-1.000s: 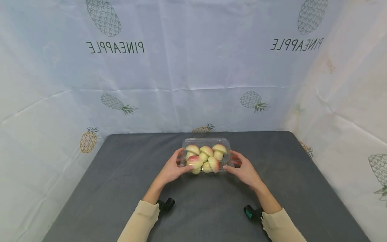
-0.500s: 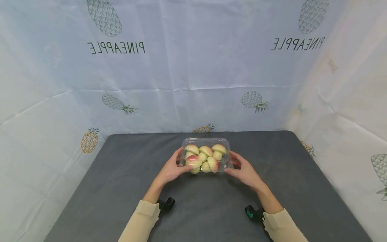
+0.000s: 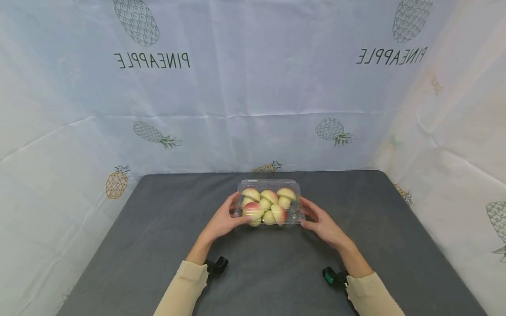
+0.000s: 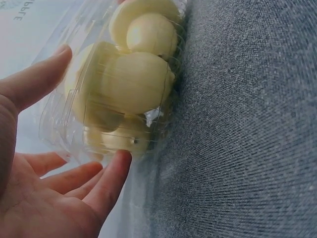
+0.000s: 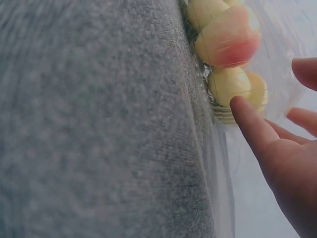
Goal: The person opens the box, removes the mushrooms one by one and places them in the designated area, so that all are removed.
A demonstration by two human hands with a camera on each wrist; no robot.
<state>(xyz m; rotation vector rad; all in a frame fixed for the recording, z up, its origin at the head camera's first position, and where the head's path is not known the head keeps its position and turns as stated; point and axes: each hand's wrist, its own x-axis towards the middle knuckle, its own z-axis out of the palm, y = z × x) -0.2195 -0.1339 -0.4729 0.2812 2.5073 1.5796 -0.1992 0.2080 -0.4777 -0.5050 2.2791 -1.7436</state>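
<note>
Can make out a clear plastic box between five and six o'clock of the head view's centre, lying flat on the dark grey table near its far edge. Packed inside with rounded, pale yellow pieces blushed red, looking partly mushroom-shaped through the plastic. Reading the clock from the box itself, touching its corner with the left hand between eight and nine o'clock, with thumb over the near side, fingers spread and nearly straight about the end. Cannot tell how firmly. Reaching to the opposite end with the right hand between three and four o'clock, with fingers loosely bent, parted wide from the thumb, and gripping nothing. Cannot tell whether brushing the plastic. Can also see black wrist cameras at about half past seven and half past four, beside cream sleeves. Backed at twelve o'clock by a pineapple-printed cloth
</note>
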